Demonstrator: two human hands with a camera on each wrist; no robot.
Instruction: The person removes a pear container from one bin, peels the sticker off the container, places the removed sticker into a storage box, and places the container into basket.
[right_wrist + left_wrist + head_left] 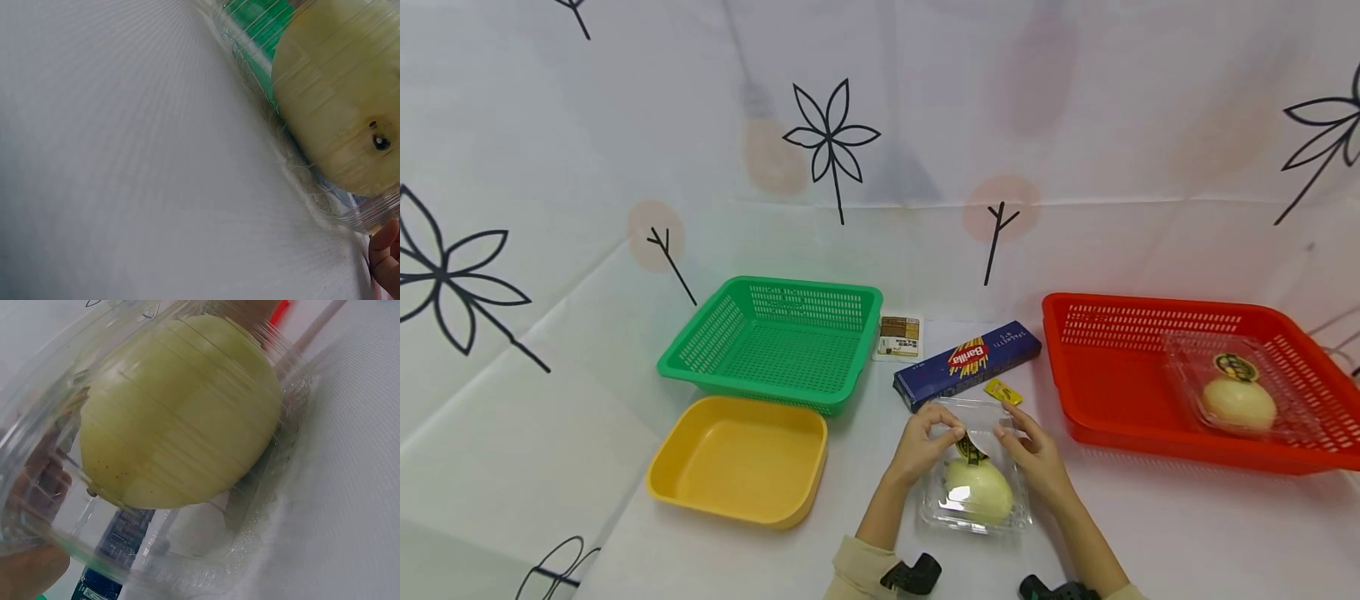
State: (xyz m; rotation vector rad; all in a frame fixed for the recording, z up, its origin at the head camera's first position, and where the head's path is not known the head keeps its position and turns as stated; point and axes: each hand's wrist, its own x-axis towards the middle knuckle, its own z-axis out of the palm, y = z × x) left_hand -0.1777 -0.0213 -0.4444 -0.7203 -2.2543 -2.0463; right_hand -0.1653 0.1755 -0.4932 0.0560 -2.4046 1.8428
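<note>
A clear plastic clamshell box [934, 510] with a pale yellow-green melon [979, 492] inside rests on the white cloth in front of me. A black and gold sticker [973, 452] sits on its lid, bent and partly covered by fingers. My left hand [922, 444] pinches the sticker's edge between thumb and forefinger. From the other side my right hand [1039, 457] grips the box, its thumb on the lid. In the left wrist view the melon [181, 412] shows large through the ribbed plastic; the right wrist view catches the box's lower side.
Behind the box lie a blue spaghetti box [1000, 348], a small yellow packet [1003, 392] and a brown-and-white packet [898, 337]. To the left are a green basket [775, 385] and a yellow basin [737, 504]. A red basket [1105, 421] at right holds another boxed melon [1238, 404].
</note>
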